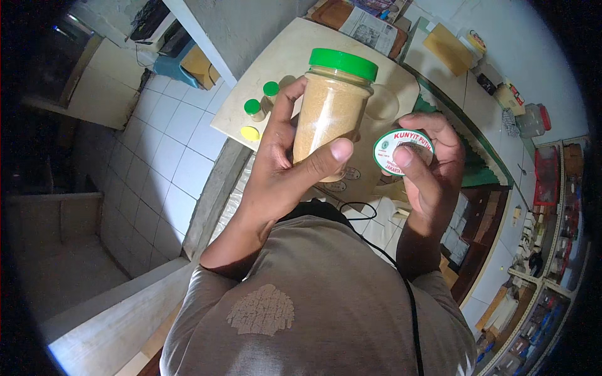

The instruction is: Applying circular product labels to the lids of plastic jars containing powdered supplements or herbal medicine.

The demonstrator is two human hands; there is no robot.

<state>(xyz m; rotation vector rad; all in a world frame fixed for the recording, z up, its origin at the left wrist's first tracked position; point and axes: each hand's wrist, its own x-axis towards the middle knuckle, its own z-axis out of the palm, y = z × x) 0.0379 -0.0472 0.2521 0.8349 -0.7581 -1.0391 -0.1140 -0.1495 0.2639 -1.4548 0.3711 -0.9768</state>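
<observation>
My left hand [287,164] grips a clear jar [329,115] of tan powder, its thumb across the lower front. A green screw lid [343,65] closes the jar, which tilts slightly. Between the thumb and fingers of my right hand [430,164] is an oval label [386,145] with a green border and red printing, held just right of the jar and apart from it. Below the jar, two similar oval labels [350,173] lie on a light sheet, partly hidden by my left hand and the jar.
On the cream tabletop [263,61] stand two small green-capped jars [254,109], with a yellow oval piece [249,133] near the edge. Newspaper [369,30] lies at the back. A tiled counter [444,87] with containers runs along the right. A black cable [408,291] hangs over my shirt.
</observation>
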